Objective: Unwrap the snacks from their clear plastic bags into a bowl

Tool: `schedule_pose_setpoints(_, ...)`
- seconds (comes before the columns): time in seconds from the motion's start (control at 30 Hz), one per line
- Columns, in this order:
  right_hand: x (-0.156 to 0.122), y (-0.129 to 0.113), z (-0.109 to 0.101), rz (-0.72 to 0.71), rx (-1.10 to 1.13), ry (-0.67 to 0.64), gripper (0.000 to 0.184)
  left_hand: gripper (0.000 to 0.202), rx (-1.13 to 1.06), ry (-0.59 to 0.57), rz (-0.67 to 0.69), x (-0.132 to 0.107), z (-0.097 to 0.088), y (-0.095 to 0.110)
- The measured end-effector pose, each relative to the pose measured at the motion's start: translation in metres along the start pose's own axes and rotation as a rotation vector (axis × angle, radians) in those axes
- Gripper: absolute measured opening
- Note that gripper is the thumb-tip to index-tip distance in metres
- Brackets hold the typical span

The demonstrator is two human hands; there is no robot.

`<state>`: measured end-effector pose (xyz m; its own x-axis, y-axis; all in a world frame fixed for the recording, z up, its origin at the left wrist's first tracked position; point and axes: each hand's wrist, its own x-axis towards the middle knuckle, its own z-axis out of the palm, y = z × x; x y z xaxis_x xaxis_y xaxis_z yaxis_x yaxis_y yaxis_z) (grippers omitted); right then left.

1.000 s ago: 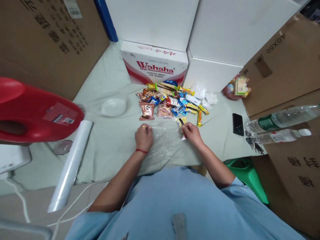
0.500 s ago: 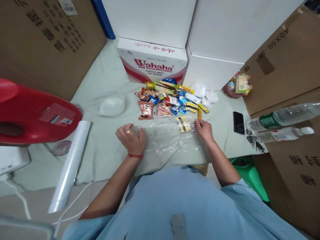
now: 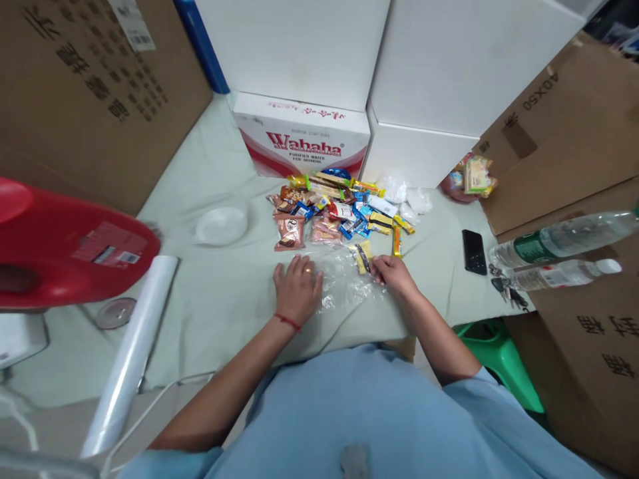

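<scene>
A clear plastic bag (image 3: 333,285) lies crumpled on the table between my hands. A yellow snack packet with a dark stripe (image 3: 362,258) lies in or under its far part; I cannot tell which. My left hand (image 3: 298,291) rests palm down at the bag's left side, fingers spread. My right hand (image 3: 395,275) pinches the bag's right end, close to the yellow packet. Just beyond, a pile of wrapped snacks (image 3: 344,211) holds blue, yellow, pink and brown packets. A brown packet (image 3: 289,233) stands at its near left.
A white bowl (image 3: 221,223) sits left of the snacks. A plastic film roll (image 3: 130,356) and a red jug (image 3: 74,243) are further left. On the right are a phone (image 3: 474,252), keys (image 3: 509,293) and two bottles. White boxes (image 3: 304,143) line the back.
My left hand has moved right, onto the side of the plastic bag. My right hand has shifted slightly left and nearer me, and the bag is bunched into a narrower shape.
</scene>
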<state>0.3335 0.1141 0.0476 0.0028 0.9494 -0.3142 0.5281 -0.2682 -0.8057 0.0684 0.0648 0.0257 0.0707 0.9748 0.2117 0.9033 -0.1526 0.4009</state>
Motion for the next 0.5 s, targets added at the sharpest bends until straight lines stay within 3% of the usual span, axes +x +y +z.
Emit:
schedule_pose_setpoints(0.13,0.004,0.008,-0.031,0.103,0.176,0.033,0.058,0.056,0.134,-0.192,0.072,-0.014,0.005,-0.012)
schedule_pose_setpoints(0.27,0.025,0.008,-0.048,0.076,-0.078,0.088,0.036,0.065,0.191,-0.283,0.112,-0.031,-0.003,-0.024)
schedule_pose_setpoints(0.5,0.047,-0.008,-0.003,0.018,-0.216,0.021,0.016,0.076,0.228,-0.316,0.155,-0.045,-0.008,-0.029)
